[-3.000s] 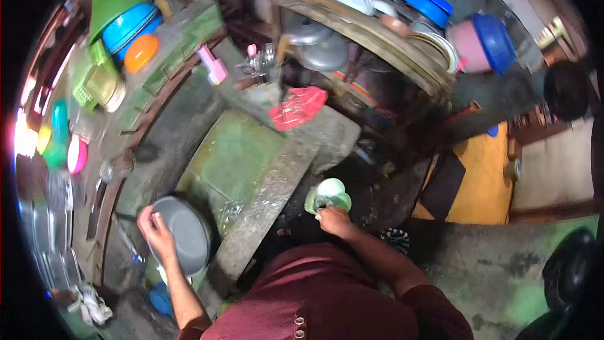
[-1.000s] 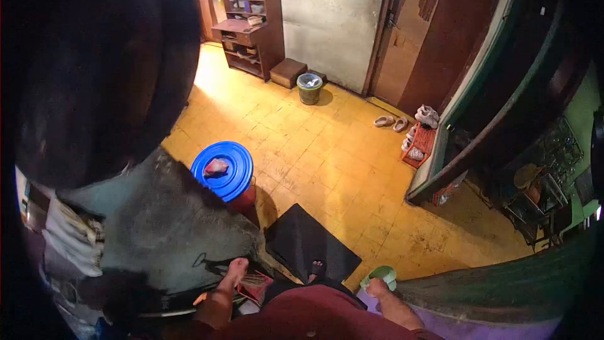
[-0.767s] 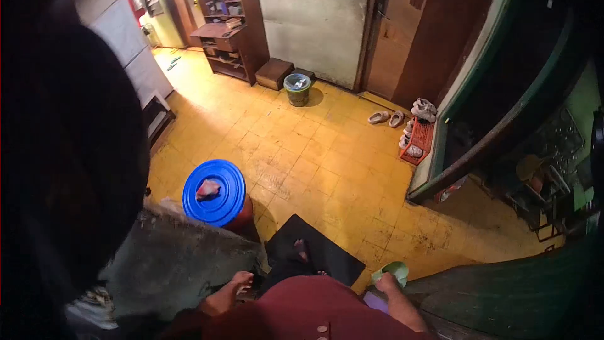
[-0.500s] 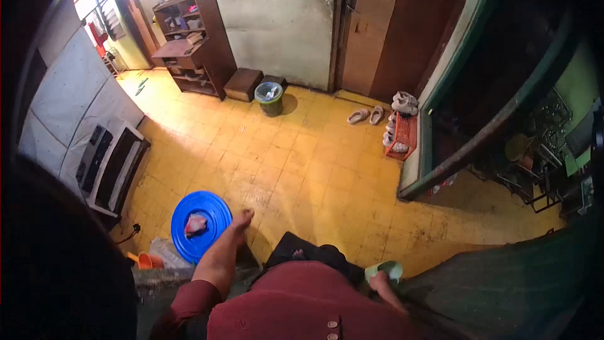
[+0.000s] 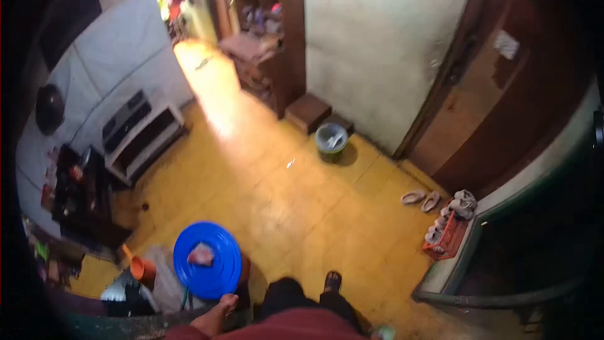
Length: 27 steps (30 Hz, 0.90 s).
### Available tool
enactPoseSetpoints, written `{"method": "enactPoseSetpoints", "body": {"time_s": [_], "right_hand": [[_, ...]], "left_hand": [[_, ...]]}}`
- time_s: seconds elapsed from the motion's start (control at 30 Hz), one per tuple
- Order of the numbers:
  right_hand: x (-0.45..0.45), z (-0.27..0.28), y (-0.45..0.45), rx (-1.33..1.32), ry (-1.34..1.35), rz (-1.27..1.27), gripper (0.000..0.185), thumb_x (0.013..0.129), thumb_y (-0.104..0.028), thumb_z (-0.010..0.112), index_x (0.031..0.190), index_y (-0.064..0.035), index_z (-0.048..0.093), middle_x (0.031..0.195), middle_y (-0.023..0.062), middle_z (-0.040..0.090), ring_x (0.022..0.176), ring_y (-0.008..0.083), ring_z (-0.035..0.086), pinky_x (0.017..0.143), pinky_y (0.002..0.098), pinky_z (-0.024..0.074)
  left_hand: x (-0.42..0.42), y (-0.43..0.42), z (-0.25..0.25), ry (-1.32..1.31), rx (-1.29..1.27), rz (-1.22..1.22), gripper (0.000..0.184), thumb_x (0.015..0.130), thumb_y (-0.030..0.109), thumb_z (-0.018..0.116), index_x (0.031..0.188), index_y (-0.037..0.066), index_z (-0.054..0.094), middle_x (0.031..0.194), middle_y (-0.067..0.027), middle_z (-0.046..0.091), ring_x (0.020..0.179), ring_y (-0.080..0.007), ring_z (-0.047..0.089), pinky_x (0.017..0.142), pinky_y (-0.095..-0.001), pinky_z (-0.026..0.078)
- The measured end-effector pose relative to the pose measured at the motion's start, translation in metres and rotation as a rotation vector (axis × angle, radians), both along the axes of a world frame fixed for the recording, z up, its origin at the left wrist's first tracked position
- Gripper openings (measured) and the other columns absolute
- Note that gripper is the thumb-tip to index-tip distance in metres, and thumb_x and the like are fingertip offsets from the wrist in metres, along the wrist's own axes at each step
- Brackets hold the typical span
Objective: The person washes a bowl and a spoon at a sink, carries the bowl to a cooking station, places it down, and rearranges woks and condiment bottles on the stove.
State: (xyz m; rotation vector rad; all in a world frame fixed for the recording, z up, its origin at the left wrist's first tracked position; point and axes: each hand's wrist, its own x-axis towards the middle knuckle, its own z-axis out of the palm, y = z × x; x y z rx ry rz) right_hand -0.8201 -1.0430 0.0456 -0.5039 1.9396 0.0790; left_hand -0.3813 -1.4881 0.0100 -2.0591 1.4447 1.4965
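My left hand (image 5: 227,304) is at the lower edge of the view, just below a round blue lid (image 5: 217,283). Its fingers look loosely curled, with nothing visible in them. On the lid lies a small crumpled pink and white bundle (image 5: 201,254), perhaps cloth or a bag. At the bottom edge, only a sliver of a light green bowl (image 5: 385,332) shows. A bit of my right hand (image 5: 375,335) is against it; most of that hand is cut off by the frame.
An orange dipper (image 5: 143,269) and a clear plastic bag (image 5: 168,280) are left of the lid. A lined bin (image 5: 331,141) stands by the wall. Sandals (image 5: 413,197) and a red shoe rack (image 5: 448,239) are at right. A white low stand (image 5: 141,145) is at left.
My view has swung left, so the room has shifted right. My left hand has moved down, back from beside the lid. The green bowl has slipped mostly out of frame.
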Motion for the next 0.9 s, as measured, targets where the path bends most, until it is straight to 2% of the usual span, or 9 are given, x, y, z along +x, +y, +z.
{"method": "enactPoseSetpoints", "body": {"time_s": [0.03,0.07,0.1,0.37,0.4,0.43,0.63,0.77,0.9], "right_hand": [[-0.03,0.022,-0.021,0.035,-0.01,0.073,0.041,0.074,-0.034,0.062,0.096,0.0003,0.065,0.097,0.0206,0.065,0.089,0.0327,0.064,0.076,0.0411,0.0507],[-0.063,0.038,-0.049,0.056,-0.005,0.148,0.042,0.074,-0.034,0.062,0.097,0.0006,0.065,0.098,0.0205,0.065,0.089,0.0326,0.064,0.076,0.0408,0.0509],[-0.105,-0.022,-0.057,0.159,0.237,0.231,0.044,0.071,-0.037,0.063,0.094,0.0008,0.066,0.103,0.0209,0.064,0.095,0.0323,0.063,0.082,0.0401,0.0504],[-0.257,0.033,-0.358,-0.032,0.576,0.318,0.042,0.069,-0.031,0.067,0.09,0.0049,0.066,0.097,0.0238,0.065,0.095,0.0349,0.063,0.082,0.0407,0.0503],[-0.257,0.04,-0.399,-0.063,0.597,0.273,0.042,0.068,-0.03,0.068,0.09,0.0057,0.065,0.097,0.0246,0.064,0.095,0.035,0.063,0.083,0.0406,0.0501],[-0.252,0.043,-0.437,-0.073,0.599,0.326,0.042,0.068,-0.03,0.068,0.09,0.0057,0.065,0.097,0.0246,0.064,0.095,0.035,0.063,0.083,0.0406,0.0501],[-0.186,0.045,-0.674,-0.237,0.545,0.511,0.05,0.07,-0.033,0.072,0.097,0.0073,0.062,0.103,0.0274,0.062,0.097,0.0354,0.062,0.078,0.041,0.0498],[-0.132,0.031,-0.797,-0.355,0.386,0.578,0.047,0.071,-0.033,0.071,0.094,0.0068,0.063,0.098,0.0266,0.063,0.091,0.0363,0.063,0.075,0.0423,0.0495],[-0.086,0.016,-0.919,-0.258,0.383,1.035,0.045,0.073,-0.034,0.071,0.091,0.006,0.064,0.087,0.0229,0.066,0.083,0.0369,0.064,0.071,0.0427,0.05]], "left_hand": [[0.049,0.019,0.049,0.449,0.499,0.182,0.03,0.091,0.034,0.051,0.076,0.007,0.054,0.062,-0.0067,0.047,0.051,-0.0218,0.043,0.056,-0.0409,0.04],[0.048,0.03,0.046,0.467,0.508,0.232,0.03,0.091,0.034,0.051,0.076,0.007,0.054,0.062,-0.0067,0.047,0.051,-0.0218,0.043,0.056,-0.0409,0.04],[0.035,0.029,0.039,0.417,0.469,0.215,0.031,0.091,0.034,0.051,0.077,0.006,0.055,0.063,-0.0065,0.048,0.053,-0.0214,0.044,0.056,-0.041,0.04],[0.012,0.01,-0.016,0.134,0.045,0.39,0.031,0.089,0.033,0.052,0.093,0.004,0.063,0.075,-0.0049,0.058,0.063,-0.019,0.054,0.055,-0.0378,0.044],[0.016,-0.015,-0.055,0.353,0.124,0.406,0.031,0.089,0.034,0.051,0.093,0.006,0.063,0.072,-0.0046,0.058,0.063,-0.0187,0.055,0.055,-0.0366,0.044],[-0.005,-0.059,-0.013,0.209,0.061,0.248,0.031,0.089,0.034,0.052,0.095,0.006,0.064,0.071,-0.0044,0.059,0.063,-0.0175,0.056,0.056,-0.0361,0.045],[-0.002,-0.251,0.002,0.373,-0.537,0.484,0.032,0.09,0.034,0.054,0.1,0.005,0.063,0.079,-0.0033,0.062,0.072,-0.0135,0.058,0.064,-0.0306,0.047],[0.033,-0.357,0.082,0.488,-0.621,0.817,0.031,0.092,0.032,0.052,0.097,0.003,0.062,0.081,-0.0026,0.062,0.068,-0.0116,0.056,0.063,-0.0282,0.047],[0.078,-0.402,0.082,0.4,-0.682,1.075,0.029,0.093,0.03,0.049,0.093,0.003,0.06,0.077,-0.0012,0.059,0.064,-0.011,0.053,0.061,-0.028,0.046]]}}
